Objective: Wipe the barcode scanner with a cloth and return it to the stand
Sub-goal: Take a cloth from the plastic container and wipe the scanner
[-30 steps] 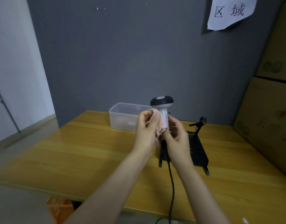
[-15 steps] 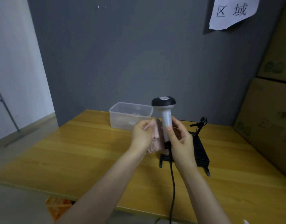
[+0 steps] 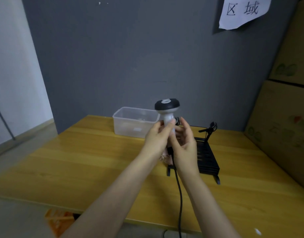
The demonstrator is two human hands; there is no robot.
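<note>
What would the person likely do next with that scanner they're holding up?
Probably lower the scanner toward the black stand. Both hands, left hand and right hand, grip its handle above the table, and the pink cloth hangs bunched below, off the head.

There is 1 view, from a camera worn on the person's head, facing forward and slightly down over a wooden table (image 3: pixel 79 162) toward a grey wall (image 3: pixel 130 57). It sits close: both forearms stretch out from the bottom edge, the hands land near mid-frame, and wide-angle distortion bends the cardboard boxes (image 3: pixel 288 109) on the right.
</note>
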